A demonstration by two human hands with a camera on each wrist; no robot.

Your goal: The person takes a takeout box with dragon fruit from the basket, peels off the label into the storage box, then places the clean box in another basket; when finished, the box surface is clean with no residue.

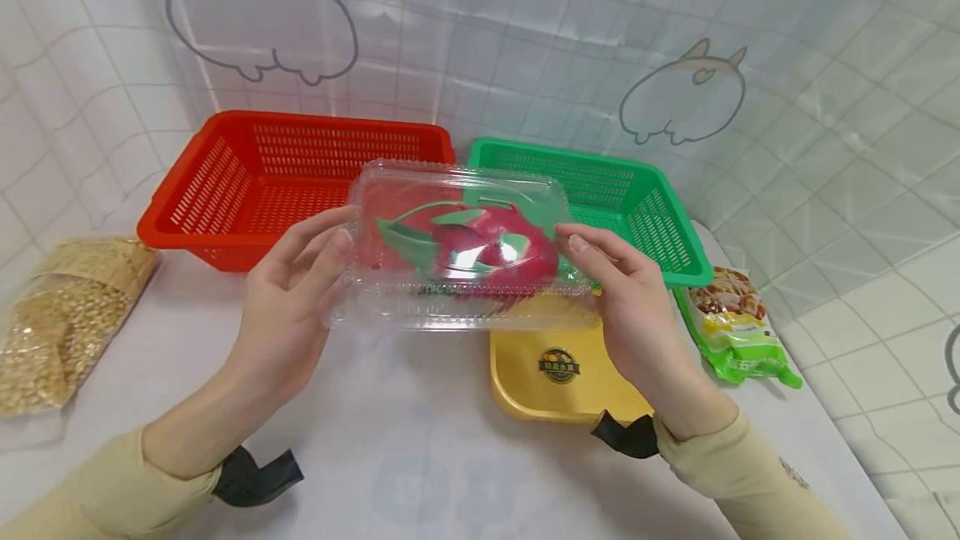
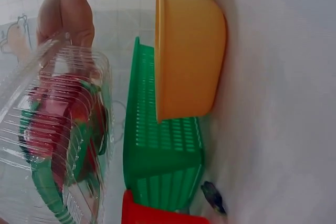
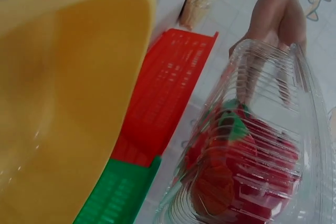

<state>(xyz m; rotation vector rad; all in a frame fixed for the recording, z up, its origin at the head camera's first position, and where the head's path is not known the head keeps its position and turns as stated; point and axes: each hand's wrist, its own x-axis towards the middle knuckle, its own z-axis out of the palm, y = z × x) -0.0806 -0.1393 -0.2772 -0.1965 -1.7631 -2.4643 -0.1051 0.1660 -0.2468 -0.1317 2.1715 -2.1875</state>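
Note:
A clear plastic clamshell box (image 1: 420, 311) is held up in front of me between both hands, its lid closed. Inside lies a red dragon fruit (image 1: 498, 248) with green scales. My left hand (image 1: 285, 307) grips the box's left end, thumb and fingers at its edge. At the opposite end my right hand (image 1: 637, 298) holds it in the same way. Through the left wrist view the box (image 2: 58, 124) appears from the side, with the right hand (image 2: 73, 11) at its far end. The right wrist view has the left hand (image 3: 278, 19) behind the box.
Behind the box stand a red basket (image 1: 225, 248) and a green basket (image 1: 637, 215). A yellow basin (image 1: 532, 390) with a round label sits below on the right. Bagged beans or grains (image 1: 60, 315) lie far left; a green food packet (image 1: 738, 323) lies far right.

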